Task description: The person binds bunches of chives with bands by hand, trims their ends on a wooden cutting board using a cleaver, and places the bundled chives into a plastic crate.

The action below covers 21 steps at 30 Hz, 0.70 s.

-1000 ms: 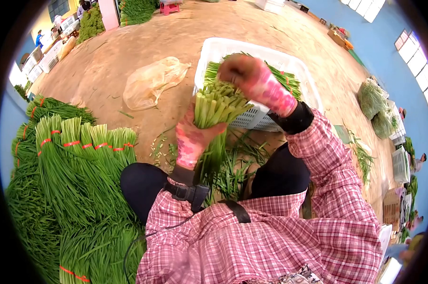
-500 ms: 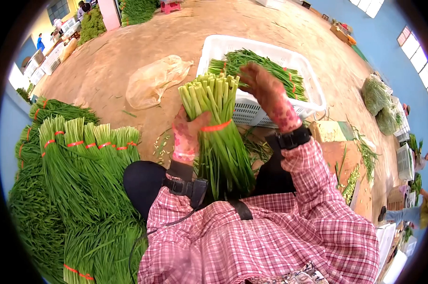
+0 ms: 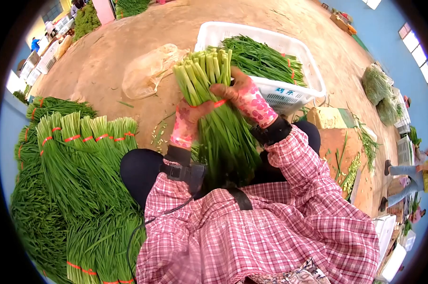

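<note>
Upright in front of me stands a thick bunch of garlic chives (image 3: 227,144), pale cut stems on top and green leaves hanging down between my knees. An orange-red band (image 3: 219,103) circles it below the stem ends. My left hand (image 3: 189,120), in a pink patterned glove with bare fingers, is wrapped round the bunch's left side at the band. My right hand (image 3: 249,98), gloved alike, closes on the right side of the stems just above the band, thumb across the front. The leaf tips are lost in shadow.
A white plastic crate (image 3: 296,92) with banded bunches (image 3: 261,59) stands ahead. Many banded bunches (image 3: 84,175) are piled on my left. A crumpled plastic bag (image 3: 150,71) lies on the floor. On my right are a wooden board (image 3: 339,146) with trimmings and a pale block (image 3: 326,117).
My right hand has come down from beside the stem tops onto the bunch and now grips it. The bunch leans slightly more left. A person at far right has stepped further into view.
</note>
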Tool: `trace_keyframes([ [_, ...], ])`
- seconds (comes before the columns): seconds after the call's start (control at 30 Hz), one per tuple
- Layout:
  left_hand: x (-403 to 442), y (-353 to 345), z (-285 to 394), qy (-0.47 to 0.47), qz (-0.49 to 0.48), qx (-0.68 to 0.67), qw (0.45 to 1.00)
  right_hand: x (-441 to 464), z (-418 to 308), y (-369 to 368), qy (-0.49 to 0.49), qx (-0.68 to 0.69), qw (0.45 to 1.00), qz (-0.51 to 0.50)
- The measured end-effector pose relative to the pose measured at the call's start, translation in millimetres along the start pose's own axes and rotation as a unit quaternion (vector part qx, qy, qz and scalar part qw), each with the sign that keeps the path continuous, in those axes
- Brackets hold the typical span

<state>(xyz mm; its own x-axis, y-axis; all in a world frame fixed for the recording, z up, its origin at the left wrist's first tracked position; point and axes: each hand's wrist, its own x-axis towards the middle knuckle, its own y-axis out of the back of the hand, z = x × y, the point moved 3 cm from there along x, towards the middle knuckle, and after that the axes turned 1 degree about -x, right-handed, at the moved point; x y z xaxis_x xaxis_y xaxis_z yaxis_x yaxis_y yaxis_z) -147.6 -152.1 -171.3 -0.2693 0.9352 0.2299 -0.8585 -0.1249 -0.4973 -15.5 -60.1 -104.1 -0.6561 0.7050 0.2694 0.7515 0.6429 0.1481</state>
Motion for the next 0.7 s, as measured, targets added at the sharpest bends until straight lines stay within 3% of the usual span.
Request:
trace_keyframes([
  [0.03, -1.0, -2.0, 1.3, 0.013, 0.022, -0.026, 0.999, 8.3, -7.4, 4.1, 0.048, -0.048, 0.997, 0.038],
  [0.1, 2.8, 1.5, 1.8, -0.012, 0.046, 0.053, 0.997, 24.1, -26.4, 11.3, 0.127, -0.131, 0.982, 0.044],
  [0.17, 6.8, 15.1, -10.8, -0.024, 0.042, 0.140, 0.989, 30.0, -38.9, 13.0, 0.059, -0.111, 0.992, 0.028],
  [0.23, 2.0, -2.0, 1.3, -0.022, 0.029, 0.038, 0.999, 48.7, -27.4, 32.8, -0.014, 0.040, 0.995, 0.085],
  [0.3, 6.5, -5.8, 5.7, -0.049, 0.020, -0.033, 0.998, 60.7, -28.6, 55.5, 0.008, 0.163, 0.980, 0.116],
  [0.37, -7.7, -12.4, 27.0, 0.066, 0.058, -0.102, 0.991, 54.5, -28.4, 54.1, 0.047, 0.121, 0.982, 0.140],
  [0.43, -1.3, 1.8, 22.5, 0.051, 0.113, -0.163, 0.979, 40.3, -2.7, 35.3, 0.039, -0.014, 0.999, 0.013],
  [0.5, 26.2, 39.8, 13.5, 0.016, 0.129, -0.174, 0.976, 15.3, 17.1, -6.0, -0.068, -0.249, 0.959, -0.120],
  [0.53, 29.1, 57.2, 12.5, -0.002, 0.138, -0.180, 0.974, -6.3, 30.4, -15.7, -0.075, -0.224, 0.961, -0.140],
  [0.57, 26.0, 45.5, 45.0, 0.012, 0.039, -0.175, 0.984, -26.2, 50.4, -23.0, -0.084, -0.197, 0.964, -0.159],
  [0.6, 35.3, 78.7, 50.5, 0.009, 0.085, -0.159, 0.984, -40.5, 76.1, -16.9, -0.110, -0.154, 0.956, -0.225],
  [0.63, 32.3, 85.6, 73.3, 0.015, 0.034, -0.164, 0.986, -49.5, 90.4, -1.2, -0.126, -0.113, 0.941, -0.293],
  [0.67, 32.1, 109.8, 86.1, -0.045, 0.183, -0.109, 0.976, -57.1, 78.1, 15.6, -0.143, -0.217, 0.902, -0.346],
  [0.7, 31.0, 124.3, 99.7, -0.076, 0.225, -0.106, 0.965, -62.7, 65.7, 34.2, -0.155, -0.320, 0.849, -0.391],
])
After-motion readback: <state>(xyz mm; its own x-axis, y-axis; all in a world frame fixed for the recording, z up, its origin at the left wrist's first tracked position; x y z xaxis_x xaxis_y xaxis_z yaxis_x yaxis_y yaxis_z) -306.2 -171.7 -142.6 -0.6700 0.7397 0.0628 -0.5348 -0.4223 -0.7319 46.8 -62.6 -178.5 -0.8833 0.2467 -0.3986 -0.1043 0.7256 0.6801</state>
